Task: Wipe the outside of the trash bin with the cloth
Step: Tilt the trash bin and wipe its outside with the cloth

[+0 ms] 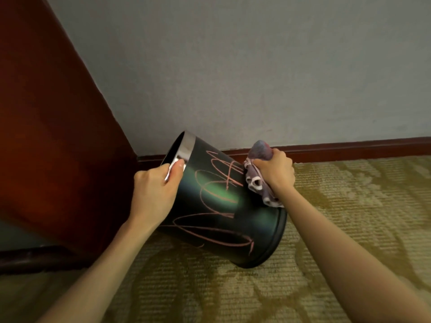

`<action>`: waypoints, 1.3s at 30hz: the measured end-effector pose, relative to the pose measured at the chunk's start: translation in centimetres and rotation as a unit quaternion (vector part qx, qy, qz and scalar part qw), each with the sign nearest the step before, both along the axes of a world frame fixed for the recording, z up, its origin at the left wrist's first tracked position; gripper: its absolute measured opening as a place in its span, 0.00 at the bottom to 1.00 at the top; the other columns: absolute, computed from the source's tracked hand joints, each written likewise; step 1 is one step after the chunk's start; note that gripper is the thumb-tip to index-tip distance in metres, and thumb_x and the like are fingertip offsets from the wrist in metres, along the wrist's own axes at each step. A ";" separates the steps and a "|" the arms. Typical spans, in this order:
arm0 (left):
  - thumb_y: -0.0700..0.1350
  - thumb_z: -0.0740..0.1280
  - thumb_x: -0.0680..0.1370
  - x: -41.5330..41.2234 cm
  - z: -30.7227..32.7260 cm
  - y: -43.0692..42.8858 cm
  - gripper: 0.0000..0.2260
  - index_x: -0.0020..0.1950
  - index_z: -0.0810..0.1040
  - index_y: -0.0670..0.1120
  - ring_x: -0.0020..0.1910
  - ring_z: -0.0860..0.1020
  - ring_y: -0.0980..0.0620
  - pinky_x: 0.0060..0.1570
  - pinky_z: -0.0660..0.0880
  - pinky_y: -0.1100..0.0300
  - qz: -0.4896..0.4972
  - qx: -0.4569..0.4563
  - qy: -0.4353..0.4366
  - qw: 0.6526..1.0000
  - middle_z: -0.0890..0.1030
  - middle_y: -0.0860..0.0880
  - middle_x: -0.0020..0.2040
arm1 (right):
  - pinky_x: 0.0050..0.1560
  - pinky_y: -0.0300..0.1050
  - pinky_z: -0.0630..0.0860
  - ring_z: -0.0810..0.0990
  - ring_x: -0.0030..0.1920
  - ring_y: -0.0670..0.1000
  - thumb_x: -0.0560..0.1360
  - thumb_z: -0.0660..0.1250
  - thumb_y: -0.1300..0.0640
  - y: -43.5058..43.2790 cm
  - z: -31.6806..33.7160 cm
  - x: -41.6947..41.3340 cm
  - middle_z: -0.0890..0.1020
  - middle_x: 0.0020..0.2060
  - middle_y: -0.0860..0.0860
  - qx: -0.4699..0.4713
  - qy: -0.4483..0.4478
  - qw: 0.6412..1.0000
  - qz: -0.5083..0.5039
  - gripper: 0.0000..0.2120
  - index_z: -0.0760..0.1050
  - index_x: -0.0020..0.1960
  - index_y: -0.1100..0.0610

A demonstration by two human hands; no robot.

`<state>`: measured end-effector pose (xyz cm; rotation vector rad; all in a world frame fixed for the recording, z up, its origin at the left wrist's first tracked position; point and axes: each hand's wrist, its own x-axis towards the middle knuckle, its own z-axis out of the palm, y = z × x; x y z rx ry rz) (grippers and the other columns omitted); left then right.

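A: Trash bin (217,206) first, then: where are the hands on it?

B: The left hand (154,194) is closed over the silver rim band (186,148), thumb lying across the metal on the outside and the fingers hooked out of sight behind the lip. The right hand (275,171) is balled tight around a bunched cloth (256,180) and presses it against the bin's upper side.

A: What does the cloth look like?

B: Purplish, with pale rolled edges sticking out below the fist and a rounded wad bulging above it. It touches the dark wall just beside the pink scribbles (217,183).

A: And the bin itself?

B: Dark and glossy with a greenish sheen, tilted hard over to the left, its open mouth pointing up and left. Only the lower edge of its black base (268,252) meets the carpet (349,217). Looping pink lines run over most of the side that faces the camera.

A: What surrounds it?

B: A patterned yellow-green carpet underneath, a reddish-brown wooden panel (46,136) close on the left, a pale grey wall (256,66) behind, and a dark red baseboard (349,148) along the bottom of that wall, just behind the right fist.
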<state>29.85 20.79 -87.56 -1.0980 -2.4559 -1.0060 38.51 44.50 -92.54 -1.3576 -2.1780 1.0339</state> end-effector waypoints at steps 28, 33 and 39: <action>0.49 0.60 0.79 1.9 0.9 1.6 0.23 0.24 0.59 0.50 0.17 0.61 0.52 0.23 0.56 0.57 0.008 0.008 0.002 1.000 0.59 0.53 0.19 | 0.34 0.44 0.65 0.74 0.34 0.53 0.69 0.67 0.49 -5.1 0.1 3.0 0.74 0.32 0.47 0.089 0.148 0.983 -0.063 0.10 0.69 0.42 0.53; 0.49 0.60 0.79 2.2 0.5 0.8 0.24 0.24 0.63 0.45 0.17 0.60 0.54 0.21 0.55 0.62 0.008 0.011 -0.002 1.000 0.60 0.53 0.19 | 0.43 0.49 0.72 0.79 0.48 0.62 0.68 0.67 0.44 -1.9 1.1 -0.5 0.81 0.48 0.57 0.027 0.027 0.999 -0.025 0.19 0.76 0.53 0.56; 0.50 0.59 0.79 3.1 0.5 1.3 0.23 0.25 0.62 0.46 0.17 0.61 0.52 0.21 0.56 0.66 -0.003 0.010 -0.001 1.000 0.59 0.54 0.19 | 0.45 0.49 0.75 0.79 0.49 0.61 0.67 0.67 0.46 0.0 1.4 -1.8 0.81 0.49 0.58 -0.027 -0.028 0.999 -0.002 0.18 0.78 0.52 0.56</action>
